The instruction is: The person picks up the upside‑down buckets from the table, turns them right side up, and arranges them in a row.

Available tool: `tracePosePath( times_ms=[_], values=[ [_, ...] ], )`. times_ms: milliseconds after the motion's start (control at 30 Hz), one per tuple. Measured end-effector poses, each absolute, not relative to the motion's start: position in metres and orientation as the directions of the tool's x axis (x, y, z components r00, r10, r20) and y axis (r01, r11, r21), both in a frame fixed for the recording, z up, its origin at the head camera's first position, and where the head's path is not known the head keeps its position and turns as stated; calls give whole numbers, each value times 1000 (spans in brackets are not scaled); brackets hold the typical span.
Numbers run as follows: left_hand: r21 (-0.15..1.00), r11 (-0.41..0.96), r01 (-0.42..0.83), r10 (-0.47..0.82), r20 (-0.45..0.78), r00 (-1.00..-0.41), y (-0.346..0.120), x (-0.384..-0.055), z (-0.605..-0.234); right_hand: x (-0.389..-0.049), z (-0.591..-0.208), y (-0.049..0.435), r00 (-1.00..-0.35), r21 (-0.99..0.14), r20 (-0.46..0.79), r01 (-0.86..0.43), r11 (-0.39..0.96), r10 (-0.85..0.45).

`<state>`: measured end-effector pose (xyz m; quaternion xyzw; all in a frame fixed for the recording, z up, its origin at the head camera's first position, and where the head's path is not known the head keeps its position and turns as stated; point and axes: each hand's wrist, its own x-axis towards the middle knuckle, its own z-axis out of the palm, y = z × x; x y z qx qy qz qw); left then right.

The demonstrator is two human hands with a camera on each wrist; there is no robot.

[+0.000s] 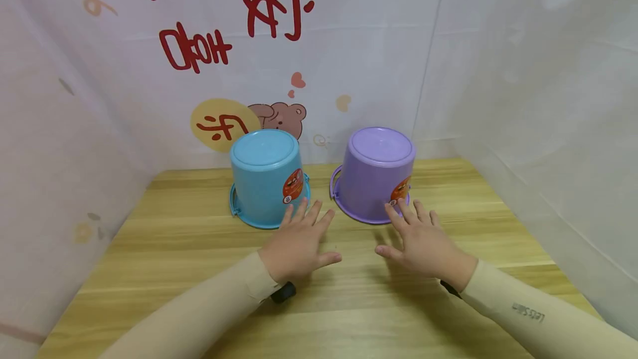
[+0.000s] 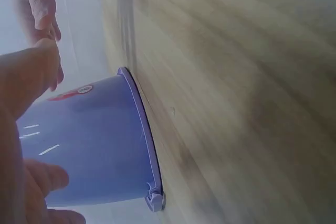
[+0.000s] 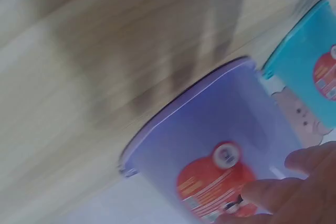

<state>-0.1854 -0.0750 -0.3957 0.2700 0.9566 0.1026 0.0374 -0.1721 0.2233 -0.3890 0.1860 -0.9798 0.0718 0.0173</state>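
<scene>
Two buckets stand upside down toward the back of the wooden table. The blue bucket [image 1: 261, 187] is on the left, its handle low around the rim and a red round sticker on its side. Right of it is the purple bucket [image 1: 371, 181], also with a red sticker. My left hand [image 1: 299, 242] hovers in front of the blue bucket, fingers spread and holding nothing. In front of the purple bucket my right hand [image 1: 423, 242] is held palm down, fingers spread. Its fingers [image 3: 273, 192] overlap the purple bucket's sticker in the right wrist view.
The wooden tabletop [image 1: 349, 320] reaches forward to a white printed curtain [image 1: 379, 60] with red characters and a cartoon bear [image 1: 284, 118]. White cloth also hangs along the left and right sides. A dark strap-like device [image 1: 283, 292] sits at my left wrist.
</scene>
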Motion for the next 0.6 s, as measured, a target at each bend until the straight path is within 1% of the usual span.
tracePosePath(
  times_ms=[167,433,600],
  values=[
    [229,817,529,554,-57,-831,-67,-199,-400,-186,-394,240,-943,-141,16,-330,933,-331],
    [222,776,590,626,-155,-764,-57,-220,-407,-206,-401,262,-946,-97,-18,-320,942,-324],
    [223,781,584,622,-181,-762,-51,-235,-414,-216,-405,272,-944,-83,-38,-323,943,-327]
  ],
)
